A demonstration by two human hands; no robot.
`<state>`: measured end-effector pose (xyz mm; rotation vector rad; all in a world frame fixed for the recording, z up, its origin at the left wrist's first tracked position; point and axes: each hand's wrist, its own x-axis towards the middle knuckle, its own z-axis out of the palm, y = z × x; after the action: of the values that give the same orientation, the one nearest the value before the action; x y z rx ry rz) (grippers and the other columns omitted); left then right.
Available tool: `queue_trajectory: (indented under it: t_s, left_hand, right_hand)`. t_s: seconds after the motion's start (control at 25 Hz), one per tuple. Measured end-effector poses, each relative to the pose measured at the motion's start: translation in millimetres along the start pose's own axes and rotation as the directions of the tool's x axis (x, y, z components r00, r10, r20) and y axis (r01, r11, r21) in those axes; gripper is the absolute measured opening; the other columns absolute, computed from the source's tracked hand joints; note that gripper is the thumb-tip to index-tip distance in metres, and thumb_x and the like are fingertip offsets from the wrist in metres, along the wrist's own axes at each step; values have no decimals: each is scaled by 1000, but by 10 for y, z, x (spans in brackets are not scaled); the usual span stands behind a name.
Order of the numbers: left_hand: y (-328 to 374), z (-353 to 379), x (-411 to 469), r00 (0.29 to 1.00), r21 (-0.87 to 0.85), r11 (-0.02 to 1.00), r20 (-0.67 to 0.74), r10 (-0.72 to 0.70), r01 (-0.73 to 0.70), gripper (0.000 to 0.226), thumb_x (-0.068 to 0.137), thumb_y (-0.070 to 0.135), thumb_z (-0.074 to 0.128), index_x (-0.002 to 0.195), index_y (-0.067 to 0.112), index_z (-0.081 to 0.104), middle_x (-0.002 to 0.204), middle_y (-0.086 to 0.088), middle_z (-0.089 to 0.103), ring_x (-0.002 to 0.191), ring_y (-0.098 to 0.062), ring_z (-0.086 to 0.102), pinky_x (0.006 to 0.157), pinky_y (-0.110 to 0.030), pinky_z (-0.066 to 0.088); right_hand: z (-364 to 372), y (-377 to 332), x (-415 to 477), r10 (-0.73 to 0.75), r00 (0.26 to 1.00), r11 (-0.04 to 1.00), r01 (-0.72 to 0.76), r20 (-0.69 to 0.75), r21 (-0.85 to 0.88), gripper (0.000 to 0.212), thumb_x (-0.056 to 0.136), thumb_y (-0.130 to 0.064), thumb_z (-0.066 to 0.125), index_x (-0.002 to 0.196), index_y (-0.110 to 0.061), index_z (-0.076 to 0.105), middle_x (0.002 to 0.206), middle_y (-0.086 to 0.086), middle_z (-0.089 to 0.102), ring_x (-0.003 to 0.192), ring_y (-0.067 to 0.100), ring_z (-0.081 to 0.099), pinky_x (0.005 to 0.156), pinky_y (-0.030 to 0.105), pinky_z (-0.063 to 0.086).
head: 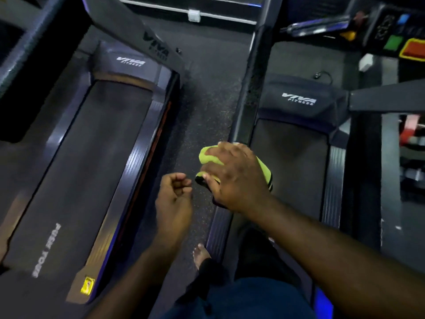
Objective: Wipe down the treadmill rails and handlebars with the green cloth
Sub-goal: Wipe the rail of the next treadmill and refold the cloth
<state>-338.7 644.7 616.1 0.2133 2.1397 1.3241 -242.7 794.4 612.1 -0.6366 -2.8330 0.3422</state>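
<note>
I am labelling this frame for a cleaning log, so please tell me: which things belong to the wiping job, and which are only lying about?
Job: green cloth; right hand gripping it; dark handlebar under it; side rail below.
Only around: left hand, idle; left treadmill, untouched; console buttons; white box far ahead.

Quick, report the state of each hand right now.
Left hand: open, fingers loosely curled, holding nothing.
Right hand: closed on the green cloth, against the treadmill handrail.
</note>
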Motion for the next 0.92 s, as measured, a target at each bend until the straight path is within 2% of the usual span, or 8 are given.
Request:
queue_trajectory:
  t_s: [0.12, 0.24, 0.36, 0.44, 0.56, 0.72, 0.8, 0.92]
  left_hand:
    - [60, 23, 125, 995, -8, 998, 75, 59, -59, 48, 94, -5, 61, 105, 42, 64, 105, 6, 72, 101, -16, 69, 92, -54, 58]
    - [87, 35, 184, 985, 17, 999, 165, 43, -47, 48, 95, -4, 63, 103, 43, 66, 106, 9, 73, 104, -15, 70, 94, -48, 60]
    - [87, 58, 117, 983, -60, 998, 176, 44, -34, 44, 98, 1, 64, 124, 36, 58, 109, 9, 74, 105, -17, 72, 90, -40, 61]
    - [117, 7, 40, 988, -135, 990, 147, 55, -35, 48, 102, 8, 62, 138, 34, 45, 114, 5, 73, 102, -15, 74, 86, -38, 61]
    - [202, -44, -16, 990, -200, 979, 118, 72, -47, 40, 107, 17, 59, 139, 31, 38, 122, -4, 67, 99, -14, 71, 85, -40, 60]
    - [368, -28, 97, 991, -186, 979, 91, 95, -77, 30, 110, 37, 52, 137, 30, 41, 127, -1, 62, 108, -14, 67, 88, -39, 58]
    - [436, 67, 167, 987, -142, 984, 99, 124, -110, 40, 105, 54, 48, 138, 32, 42, 128, 6, 60, 116, -13, 64, 94, -38, 56]
    - [487, 264, 216, 981, -91, 987, 133, 140, -129, 53, 100, 61, 38, 144, 32, 42, 137, 14, 53, 126, -10, 55, 101, -32, 47]
  right_hand:
    - [0, 192, 397, 161, 984, 986, -163, -77, -25, 21, 96, -42, 61, 109, -37, 76, 140, -9, 59, 141, 24, 46, 116, 51, 33]
    - [-11, 595, 903, 251, 955, 962, -264, -156, -66, 22, 95, -40, 61, 112, -39, 76, 143, -10, 57, 146, 26, 42, 121, 54, 29]
    - [21, 791, 1157, 303, 941, 949, -313, -152, -45, 26, 99, -38, 59, 117, -35, 78, 148, -6, 56, 147, 28, 43, 123, 53, 30]
    - [39, 615, 1025, 348, 928, 934, -355, -134, -37, 34, 103, -40, 55, 131, -31, 72, 159, -2, 48, 153, 30, 36, 125, 54, 27]
    - [5, -6, 310, 424, 896, 903, -430, -133, -20, 51, 106, -44, 50, 155, -29, 51, 172, 4, 26, 160, 33, 19, 126, 54, 25]
    - [114, -750, -453, 377, 926, 926, -377, -10, -24, 52, 108, -39, 44, 160, -30, 42, 176, 4, 17, 162, 32, 13, 125, 57, 25]
    - [101, -510, -89, 363, 932, 929, -360, 19, -84, 51, 107, -38, 47, 157, -31, 46, 175, 4, 18, 162, 32, 13, 126, 58, 22]
    - [70, -37, 566, 388, 922, 911, -384, -1, -147, 51, 104, -35, 51, 155, -32, 48, 175, 4, 18, 162, 32, 14, 126, 60, 22]
